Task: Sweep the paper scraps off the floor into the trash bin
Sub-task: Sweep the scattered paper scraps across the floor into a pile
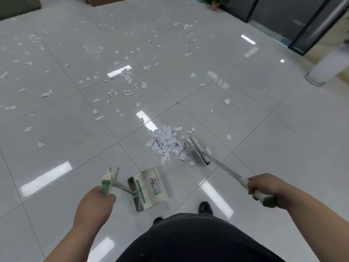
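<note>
A heap of white paper scraps (167, 142) lies on the glossy tiled floor ahead of me. More scraps (124, 76) are scattered widely across the tiles beyond it. My right hand (264, 187) grips the green-tipped handle of a white broom, whose brush head (199, 150) rests on the floor at the heap's right edge. My left hand (98, 197) grips the green and white handle of a dustpan (149, 188), which sits on the floor just short of the heap, its mouth facing it.
A white cylindrical bin or column base (321, 72) stands at the right. Dark glass partitions (283, 14) line the far right, with a potted plant (215, 1) at the back. My shoe (204, 207) is right of the dustpan.
</note>
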A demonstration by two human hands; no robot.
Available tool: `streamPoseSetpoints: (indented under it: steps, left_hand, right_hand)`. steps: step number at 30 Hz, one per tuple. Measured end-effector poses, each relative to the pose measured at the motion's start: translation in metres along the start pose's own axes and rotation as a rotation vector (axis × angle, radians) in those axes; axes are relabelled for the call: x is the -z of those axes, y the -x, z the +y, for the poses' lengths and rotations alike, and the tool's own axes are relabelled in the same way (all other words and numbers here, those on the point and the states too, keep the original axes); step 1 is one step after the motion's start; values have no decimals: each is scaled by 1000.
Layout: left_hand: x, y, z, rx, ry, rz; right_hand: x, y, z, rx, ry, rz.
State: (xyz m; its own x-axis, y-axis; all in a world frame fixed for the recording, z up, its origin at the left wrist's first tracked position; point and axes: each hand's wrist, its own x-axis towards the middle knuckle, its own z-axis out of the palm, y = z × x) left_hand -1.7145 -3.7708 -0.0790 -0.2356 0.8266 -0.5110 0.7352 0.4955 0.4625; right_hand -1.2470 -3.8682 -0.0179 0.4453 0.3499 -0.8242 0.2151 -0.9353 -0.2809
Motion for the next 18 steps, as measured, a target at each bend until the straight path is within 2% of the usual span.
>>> streamPoseSetpoints:
  steps: [4,10,18]
  left_hand:
    - [7,-7,5,-1,-21,-12]
    - [18,-5,5,6,-41,-7]
    - [27,0,3,55,-12,27]
  right_hand:
    - [-24,-16,-8,-109,-150,63]
    - [-59,-35,-38,-141,-254,65]
    - [-109,-43,-107,-193,-527,-98]
